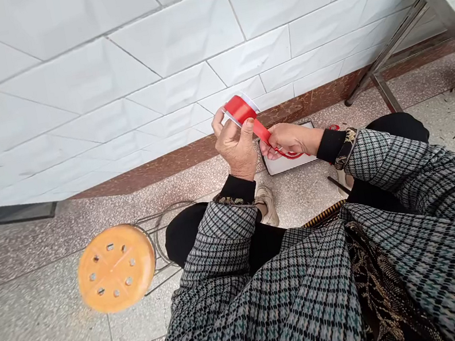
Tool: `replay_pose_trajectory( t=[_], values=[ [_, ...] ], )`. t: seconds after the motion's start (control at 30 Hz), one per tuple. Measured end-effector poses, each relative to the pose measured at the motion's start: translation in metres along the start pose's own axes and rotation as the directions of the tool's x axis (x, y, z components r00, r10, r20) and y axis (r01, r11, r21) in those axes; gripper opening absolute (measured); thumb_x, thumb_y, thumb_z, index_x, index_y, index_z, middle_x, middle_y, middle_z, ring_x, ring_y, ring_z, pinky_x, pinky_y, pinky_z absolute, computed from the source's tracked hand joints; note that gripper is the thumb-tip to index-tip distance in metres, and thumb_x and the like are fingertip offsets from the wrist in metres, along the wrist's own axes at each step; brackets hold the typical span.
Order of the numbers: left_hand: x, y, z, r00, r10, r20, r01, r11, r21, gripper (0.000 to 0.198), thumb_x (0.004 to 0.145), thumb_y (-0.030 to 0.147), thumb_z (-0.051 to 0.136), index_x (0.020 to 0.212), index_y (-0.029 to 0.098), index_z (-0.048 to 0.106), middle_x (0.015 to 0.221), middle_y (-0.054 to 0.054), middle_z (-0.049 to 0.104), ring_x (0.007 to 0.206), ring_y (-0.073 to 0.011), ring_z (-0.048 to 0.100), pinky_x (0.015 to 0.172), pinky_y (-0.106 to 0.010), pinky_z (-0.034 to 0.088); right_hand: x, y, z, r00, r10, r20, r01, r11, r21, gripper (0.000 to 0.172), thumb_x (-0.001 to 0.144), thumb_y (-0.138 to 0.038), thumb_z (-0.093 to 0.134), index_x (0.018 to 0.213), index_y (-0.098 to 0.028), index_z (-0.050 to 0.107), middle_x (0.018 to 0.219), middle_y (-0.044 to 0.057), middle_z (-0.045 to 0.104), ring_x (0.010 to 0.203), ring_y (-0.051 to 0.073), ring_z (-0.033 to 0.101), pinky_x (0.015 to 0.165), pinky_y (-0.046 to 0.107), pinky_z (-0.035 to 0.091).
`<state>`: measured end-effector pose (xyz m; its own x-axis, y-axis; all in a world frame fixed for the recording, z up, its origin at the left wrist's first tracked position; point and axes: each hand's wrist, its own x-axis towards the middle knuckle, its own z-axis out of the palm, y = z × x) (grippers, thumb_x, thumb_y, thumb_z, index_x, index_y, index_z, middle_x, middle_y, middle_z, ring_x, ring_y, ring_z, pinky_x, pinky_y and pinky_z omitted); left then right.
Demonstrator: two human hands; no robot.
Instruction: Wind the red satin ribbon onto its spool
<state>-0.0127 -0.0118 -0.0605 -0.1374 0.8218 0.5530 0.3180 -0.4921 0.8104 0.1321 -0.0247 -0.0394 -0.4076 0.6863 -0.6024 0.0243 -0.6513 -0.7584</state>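
My left hand (236, 148) is closed around a spool of red ribbon (240, 109) with white rims, held up in front of the tiled wall. A flat length of ribbon (262, 131) runs from the spool down to my right hand (287, 140), whose fingers pinch it. Under the right hand shows a thin red loop (290, 155); whether it is ribbon or a handle I cannot tell. Below my hands, a shallow white box (291, 164) with a dark edge lies on the floor, partly covered by the right hand and wrist.
An orange round stool (116, 269) with wire legs stands at the left. At the right is a metal-framed table (447, 11). White wall tiles (177, 27) rise ahead above a brown skirting (158, 170). A dark flat panel (6, 214) sits at the far left.
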Motion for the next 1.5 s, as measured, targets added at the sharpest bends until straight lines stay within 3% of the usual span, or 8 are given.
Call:
replay_pose_trajectory(
  t=[0.27,0.57,0.67,0.87,1.0,1.2,1.37,1.5],
  values=[
    [-0.006,-0.002,0.006,0.999,-0.05,-0.02,0.048,0.996,-0.07,0.021,0.098,0.046,0.066,0.104,0.033,0.082,0.112,-0.003,0.077,0.125,-0.0238,0.068,0.115,-0.048,0.054,-0.004,-0.006,0.002,0.991,0.093,-0.095,-0.088,0.995,0.054,0.033,0.083,0.007,0.043,0.064,-0.015,0.059,0.058,0.0,0.06,0.047,0.009,0.058,0.054,0.022,0.054],
    [0.01,-0.002,-0.008,0.999,-0.044,0.019,0.042,0.997,0.07,0.026,0.096,0.049,0.072,0.104,0.026,0.082,0.115,-0.007,0.075,0.13,-0.0264,0.065,0.115,-0.046,0.052,-0.019,-0.011,0.004,0.953,-0.199,0.227,0.149,0.964,0.22,0.021,0.069,-0.001,0.049,0.075,-0.016,0.063,0.07,0.002,0.069,0.056,0.013,0.063,0.059,0.025,0.057],
    [0.011,0.004,-0.008,0.996,-0.009,0.092,0.004,0.999,0.051,0.032,0.093,0.055,0.073,0.097,0.024,0.08,0.106,-0.006,0.076,0.121,-0.0266,0.068,0.111,-0.046,0.054,-0.02,-0.014,-0.001,0.914,-0.293,0.279,0.231,0.945,0.233,0.02,0.068,-0.004,0.051,0.076,-0.015,0.065,0.071,0.001,0.07,0.057,0.012,0.064,0.059,0.023,0.057],
    [0.008,0.014,-0.004,0.97,-0.098,0.223,0.11,0.993,-0.038,0.047,0.095,0.07,0.063,0.089,0.025,0.076,0.089,-0.004,0.075,0.091,-0.0206,0.072,0.091,-0.038,0.061,-0.021,-0.021,-0.013,0.84,-0.415,0.35,0.356,0.908,0.222,0.02,0.068,-0.004,0.05,0.076,-0.014,0.066,0.071,0.001,0.069,0.057,0.01,0.062,0.06,0.022,0.055],
    [0.014,0.01,-0.008,0.937,-0.051,0.344,0.079,0.995,-0.069,0.054,0.097,0.075,0.054,0.1,0.027,0.077,0.093,-0.006,0.077,0.092,-0.0212,0.073,0.089,-0.038,0.062,-0.032,-0.03,-0.016,0.851,-0.372,0.37,0.32,0.927,0.195,0.019,0.073,-0.003,0.05,0.076,-0.015,0.064,0.07,0.0,0.068,0.054,0.009,0.058,0.058,0.022,0.052],
    [0.03,0.001,-0.019,0.815,0.22,0.536,-0.234,0.971,-0.042,0.051,0.092,0.073,0.058,0.11,0.028,0.077,0.114,-0.009,0.077,0.119,-0.0307,0.069,0.113,-0.054,0.052,-0.048,-0.037,-0.017,0.913,-0.275,0.301,0.225,0.955,0.191,0.017,0.076,-0.003,0.051,0.074,-0.016,0.062,0.068,-0.001,0.065,0.053,0.008,0.055,0.057,0.02,0.05],
    [0.04,-0.006,-0.023,0.845,0.155,0.512,-0.257,0.957,0.134,0.046,0.089,0.071,0.066,0.099,0.027,0.073,0.109,-0.01,0.075,0.132,-0.0357,0.065,0.123,-0.058,0.044,-0.042,-0.027,-0.016,0.917,-0.205,0.341,0.136,0.967,0.217,0.016,0.069,-0.004,0.053,0.073,-0.016,0.063,0.069,0.001,0.067,0.057,0.011,0.061,0.059,0.022,0.055],
    [0.043,-0.012,-0.031,0.84,0.221,0.496,-0.324,0.937,0.131,0.039,0.096,0.065,0.059,0.093,0.028,0.071,0.107,-0.009,0.074,0.143,-0.0339,0.059,0.13,-0.06,0.037,-0.03,-0.013,-0.011,0.963,-0.025,0.27,-0.022,0.986,0.168,0.017,0.071,-0.002,0.054,0.07,-0.015,0.064,0.067,0.003,0.069,0.06,0.014,0.065,0.066,0.026,0.061]
  ],
)
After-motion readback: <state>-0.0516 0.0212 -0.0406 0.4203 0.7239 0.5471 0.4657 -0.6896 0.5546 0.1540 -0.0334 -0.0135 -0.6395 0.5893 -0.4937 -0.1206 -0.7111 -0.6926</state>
